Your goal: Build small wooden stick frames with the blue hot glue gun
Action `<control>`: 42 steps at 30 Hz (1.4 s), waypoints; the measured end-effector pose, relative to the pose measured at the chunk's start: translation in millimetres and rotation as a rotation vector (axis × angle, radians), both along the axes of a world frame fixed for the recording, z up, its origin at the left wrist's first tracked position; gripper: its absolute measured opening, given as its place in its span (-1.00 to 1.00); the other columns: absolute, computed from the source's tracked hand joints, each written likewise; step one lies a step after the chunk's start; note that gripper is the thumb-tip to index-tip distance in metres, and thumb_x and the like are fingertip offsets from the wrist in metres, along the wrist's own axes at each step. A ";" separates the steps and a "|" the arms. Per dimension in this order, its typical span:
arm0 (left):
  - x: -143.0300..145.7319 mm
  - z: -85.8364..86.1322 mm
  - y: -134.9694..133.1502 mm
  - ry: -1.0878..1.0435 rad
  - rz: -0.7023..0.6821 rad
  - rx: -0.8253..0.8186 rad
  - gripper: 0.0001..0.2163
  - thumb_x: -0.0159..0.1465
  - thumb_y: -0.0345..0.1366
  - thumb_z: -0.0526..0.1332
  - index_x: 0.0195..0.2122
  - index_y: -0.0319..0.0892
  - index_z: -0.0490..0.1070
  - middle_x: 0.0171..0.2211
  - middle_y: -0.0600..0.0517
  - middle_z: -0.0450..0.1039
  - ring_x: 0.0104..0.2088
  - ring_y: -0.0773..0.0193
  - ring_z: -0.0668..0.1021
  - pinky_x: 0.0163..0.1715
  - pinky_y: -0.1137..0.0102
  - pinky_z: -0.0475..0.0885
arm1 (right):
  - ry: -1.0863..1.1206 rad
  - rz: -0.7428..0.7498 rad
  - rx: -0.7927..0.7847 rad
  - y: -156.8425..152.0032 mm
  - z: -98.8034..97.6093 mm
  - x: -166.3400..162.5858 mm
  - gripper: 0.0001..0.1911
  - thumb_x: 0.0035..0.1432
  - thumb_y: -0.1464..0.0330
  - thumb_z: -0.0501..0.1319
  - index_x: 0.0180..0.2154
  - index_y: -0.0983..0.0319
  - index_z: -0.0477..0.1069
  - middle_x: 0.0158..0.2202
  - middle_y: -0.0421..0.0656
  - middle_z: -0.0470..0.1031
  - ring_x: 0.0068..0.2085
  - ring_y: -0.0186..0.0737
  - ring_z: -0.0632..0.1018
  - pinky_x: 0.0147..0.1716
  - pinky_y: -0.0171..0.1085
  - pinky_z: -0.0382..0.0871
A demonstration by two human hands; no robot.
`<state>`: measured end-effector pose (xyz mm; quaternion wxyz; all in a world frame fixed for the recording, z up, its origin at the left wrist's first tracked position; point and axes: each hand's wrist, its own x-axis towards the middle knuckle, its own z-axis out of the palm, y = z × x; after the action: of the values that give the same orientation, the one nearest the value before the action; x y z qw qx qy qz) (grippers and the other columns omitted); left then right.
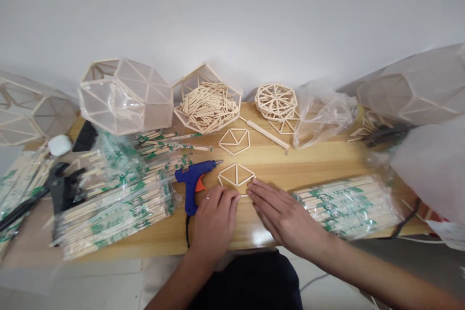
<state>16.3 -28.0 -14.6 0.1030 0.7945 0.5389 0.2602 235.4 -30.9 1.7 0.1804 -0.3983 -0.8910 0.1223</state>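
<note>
A small frame of wooden sticks (237, 174) lies flat on the table before me, with a bar up its middle. My left hand (217, 215) is at its lower left, fingers bent and together, pressing on the sticks. From the right, my right hand (285, 215) holds the frame's right side with its fingertips close together. Both hands hide much of the lower sticks. A blue glue gun (191, 181) with an orange trigger lies just left of the frame, its nozzle pointing right. Behind it rests a similar stick frame (234, 141).
Packs of wrapped chopsticks lie left (119, 218) and right (345, 206). Behind stand a polyhedral container of cut sticks (209, 106), a round stick lattice (276, 101), a covered polyhedron (125, 94) and a plastic bag (323, 111). A black cutter (61, 186) lies left.
</note>
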 end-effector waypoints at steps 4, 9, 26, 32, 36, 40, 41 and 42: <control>-0.2 -0.6 -0.2 0.001 -0.001 -0.004 -0.85 0.53 -0.35 0.15 -0.18 -0.10 0.49 -0.25 0.01 0.56 -0.22 0.19 0.60 -0.17 0.32 0.44 | -0.046 0.019 0.013 -0.7 -0.6 0.5 -0.53 0.44 0.55 0.11 0.31 0.44 0.43 0.31 0.19 0.51 0.37 0.10 0.50 0.32 0.11 0.51; 0.4 -0.6 -0.5 -0.005 0.008 -0.008 -0.85 0.53 -0.35 0.16 -0.19 -0.11 0.48 -0.26 0.01 0.55 -0.23 0.18 0.59 -0.18 0.32 0.44 | -0.091 0.044 0.037 -1.2 -1.2 0.9 -0.50 0.41 0.58 0.11 0.32 0.46 0.41 0.32 0.22 0.49 0.37 0.15 0.50 0.31 0.12 0.52; 0.5 -1.4 -0.3 0.045 -0.017 -0.023 -0.84 0.52 -0.36 0.16 -0.24 -0.09 0.45 -0.31 0.06 0.52 -0.24 0.18 0.59 -0.17 0.31 0.47 | -0.072 0.004 0.054 -1.3 7.3 -5.2 -0.57 0.43 0.54 0.12 0.26 0.47 0.44 0.24 0.21 0.56 0.31 0.19 0.55 0.29 0.14 0.55; -8.2 4.7 -6.7 -0.091 0.006 -0.118 -0.87 0.52 -0.39 0.11 -0.13 -0.08 0.42 -0.22 0.04 0.57 -0.22 0.19 0.65 -0.20 0.30 0.55 | 0.097 -0.106 -0.061 34.3 28.7 -13.1 -0.66 0.49 0.43 0.13 0.21 0.37 0.44 0.15 0.18 0.57 0.19 0.10 0.60 0.20 0.12 0.59; -19.0 7.2 -15.8 -0.301 0.105 -0.248 -0.90 0.50 -0.35 0.12 -0.06 -0.08 0.42 -0.21 0.00 0.60 -0.23 0.18 0.69 -0.23 0.27 0.62 | 0.115 -0.129 -0.204 69.4 29.7 -20.4 -0.81 0.45 0.46 0.18 -0.01 0.32 0.53 -0.07 0.07 0.60 -0.04 0.02 0.65 0.01 0.02 0.63; -20.8 7.8 -24.3 -0.625 0.203 -0.439 -0.81 0.46 -0.26 0.18 0.07 -0.09 0.38 -0.01 -0.11 0.62 -0.03 0.14 0.71 -0.09 0.23 0.67 | 0.099 -0.174 -0.310 93.0 25.9 -31.7 -0.83 0.41 0.52 0.19 -0.11 0.30 0.57 -0.10 0.04 0.63 -0.06 -0.02 0.66 0.03 -0.05 0.55; -19.9 8.1 -25.9 -0.712 0.220 -0.492 -0.77 0.46 -0.24 0.19 0.10 -0.08 0.37 0.06 -0.14 0.60 0.05 0.13 0.69 -0.01 0.21 0.66 | 0.087 -0.180 -0.337 96.4 25.4 -34.2 -0.84 0.40 0.53 0.21 -0.13 0.29 0.58 -0.11 0.02 0.64 -0.07 -0.03 0.66 0.03 -0.08 0.53; -18.7 8.3 -27.2 -0.794 0.234 -0.542 -0.75 0.45 -0.21 0.20 0.13 -0.08 0.35 0.12 -0.16 0.57 0.12 0.11 0.66 0.07 0.19 0.64 | 0.073 -0.190 -0.359 99.0 25.4 -36.3 -0.84 0.38 0.54 0.22 -0.15 0.28 0.59 -0.12 0.02 0.64 -0.08 -0.04 0.66 0.02 -0.12 0.51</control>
<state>-2.5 -55.2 -6.3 0.4732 0.5128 0.5921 0.4032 199.1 68.1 27.1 0.1491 -0.5017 -0.8061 0.2760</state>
